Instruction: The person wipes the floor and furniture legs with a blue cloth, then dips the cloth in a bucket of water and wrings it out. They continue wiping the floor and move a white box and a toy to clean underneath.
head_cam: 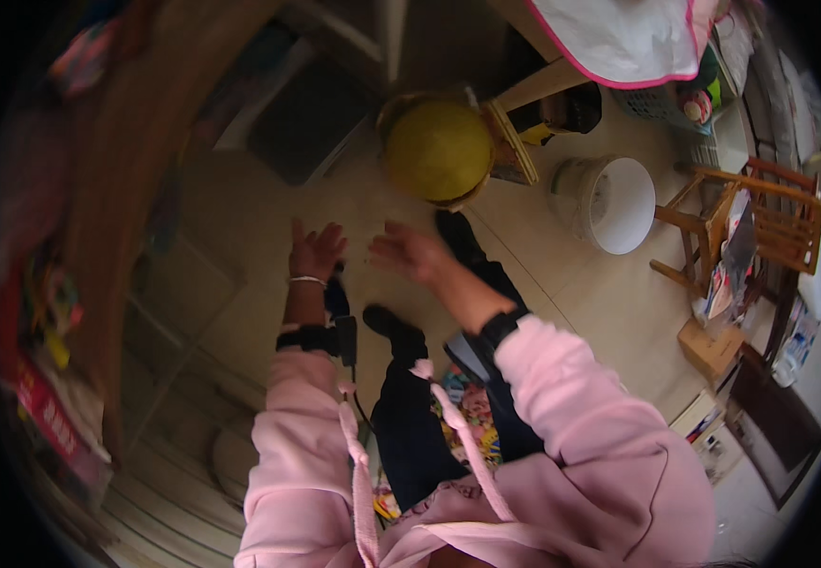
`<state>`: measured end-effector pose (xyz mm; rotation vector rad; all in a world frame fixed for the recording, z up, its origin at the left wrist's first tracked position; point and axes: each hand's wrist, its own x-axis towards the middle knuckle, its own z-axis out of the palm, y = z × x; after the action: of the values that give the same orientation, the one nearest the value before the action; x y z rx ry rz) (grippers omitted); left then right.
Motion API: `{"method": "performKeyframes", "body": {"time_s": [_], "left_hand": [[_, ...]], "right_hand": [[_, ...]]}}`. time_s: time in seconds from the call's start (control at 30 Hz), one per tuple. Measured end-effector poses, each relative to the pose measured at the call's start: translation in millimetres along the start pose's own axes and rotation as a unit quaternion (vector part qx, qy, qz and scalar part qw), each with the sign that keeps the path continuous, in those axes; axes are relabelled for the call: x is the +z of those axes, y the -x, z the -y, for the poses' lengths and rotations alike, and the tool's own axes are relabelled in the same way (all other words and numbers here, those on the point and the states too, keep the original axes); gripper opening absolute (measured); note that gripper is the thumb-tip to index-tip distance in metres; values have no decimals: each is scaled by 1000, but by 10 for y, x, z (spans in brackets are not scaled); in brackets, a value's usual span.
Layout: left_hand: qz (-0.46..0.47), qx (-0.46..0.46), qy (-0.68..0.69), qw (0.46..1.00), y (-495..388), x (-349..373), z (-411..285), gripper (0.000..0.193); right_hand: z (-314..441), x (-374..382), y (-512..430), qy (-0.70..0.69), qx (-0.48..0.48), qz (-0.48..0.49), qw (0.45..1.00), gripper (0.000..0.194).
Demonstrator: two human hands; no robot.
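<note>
My left hand [314, 254], with a thin bracelet at the wrist, is held out above the tiled floor, palm partly up and fingers spread. To its right my right hand [407, 250] hovers with its fingers apart and somewhat blurred. Neither hand holds anything. Black straps circle both forearms, one bearing a small device [346, 341] with a cable. Beyond my hands, a large round yellow object [439, 149] rests in or on a round holder whose details are unclear. My dark-clad legs and dark shoes [385, 323] lie below.
A white bucket [620, 206] stands at the right, near a small wooden chair [726, 206] and a cardboard box [710, 349]. A dark flat-topped box or stool [311, 117] is at the upper left. A wooden edge [116, 213] runs down the left. Pink-edged white cloth [623, 35] hangs above.
</note>
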<state>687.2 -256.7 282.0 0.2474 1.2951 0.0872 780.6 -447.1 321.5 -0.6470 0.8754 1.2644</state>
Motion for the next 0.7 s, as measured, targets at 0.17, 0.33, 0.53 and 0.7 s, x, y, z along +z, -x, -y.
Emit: {"method": "performKeyframes", "body": {"time_s": [0.17, 0.33, 0.53, 0.7], "left_hand": [[43, 32, -5, 999, -1174, 261, -209, 97], [-10, 125, 48, 991, -1733, 619, -27, 86], [-54, 237, -12, 970, -1938, 893, 1, 72], [-31, 242, 7, 970, -1785, 476, -86, 70]], "right_hand": [[-160, -729, 279, -76, 28, 3, 997, 35], [-241, -1193, 293, -132, 7, 108, 985, 30], [-181, -1352, 345, -141, -23, 110, 984, 32], [-163, -1340, 371, -120, -50, 103, 986, 29]]}}
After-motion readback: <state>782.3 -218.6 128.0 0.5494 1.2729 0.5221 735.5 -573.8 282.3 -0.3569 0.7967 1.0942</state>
